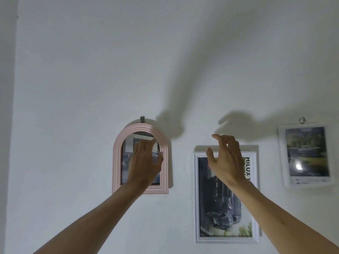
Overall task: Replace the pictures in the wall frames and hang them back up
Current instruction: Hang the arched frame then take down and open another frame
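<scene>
Both forearms are raised toward the wall, the left hand (145, 162) loose-fingered before the pink frame (117, 158), the right hand (226, 158) spread and empty before the white frame (196, 198). All three frames, including the tray frame (281, 154), are seen hung, so little seems left. Whether the pictures are the new ones cannot be told; contact with either frame is unclear.

A plain white wall (73, 79) carries two soft grey shadows (183, 88).

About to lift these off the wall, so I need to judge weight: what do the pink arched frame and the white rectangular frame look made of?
Pink arched frame: likely molded plastic or painted wood, matte, with ribbed grooves; its glazing reflects the room.
White rectangular frame: painted wood or plastic, satin, with a stepped profile; which one, I cannot tell.
</scene>
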A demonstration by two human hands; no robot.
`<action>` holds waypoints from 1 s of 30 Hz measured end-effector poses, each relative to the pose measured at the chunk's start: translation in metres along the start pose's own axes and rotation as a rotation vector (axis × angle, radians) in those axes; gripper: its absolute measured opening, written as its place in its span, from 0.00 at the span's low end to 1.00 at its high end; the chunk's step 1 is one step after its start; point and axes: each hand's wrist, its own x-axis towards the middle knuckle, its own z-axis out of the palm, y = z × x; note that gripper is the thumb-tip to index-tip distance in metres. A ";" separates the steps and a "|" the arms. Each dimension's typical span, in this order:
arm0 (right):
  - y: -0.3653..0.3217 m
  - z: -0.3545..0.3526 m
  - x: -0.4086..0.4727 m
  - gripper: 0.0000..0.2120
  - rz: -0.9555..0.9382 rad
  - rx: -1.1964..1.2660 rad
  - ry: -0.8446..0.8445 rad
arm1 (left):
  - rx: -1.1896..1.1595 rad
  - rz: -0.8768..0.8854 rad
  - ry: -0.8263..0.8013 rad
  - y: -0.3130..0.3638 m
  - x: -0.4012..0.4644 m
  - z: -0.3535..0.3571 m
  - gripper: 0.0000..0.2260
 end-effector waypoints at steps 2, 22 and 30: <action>0.030 -0.014 -0.007 0.22 0.065 -0.022 0.004 | -0.040 -0.061 -0.077 0.023 -0.014 0.016 0.19; 0.143 -0.045 -0.058 0.11 0.553 0.428 -0.367 | -0.497 -0.738 -0.325 0.106 -0.067 0.086 0.08; 0.137 -0.056 -0.068 0.12 0.571 0.454 -0.393 | -0.445 -0.743 -0.330 0.113 -0.078 0.068 0.12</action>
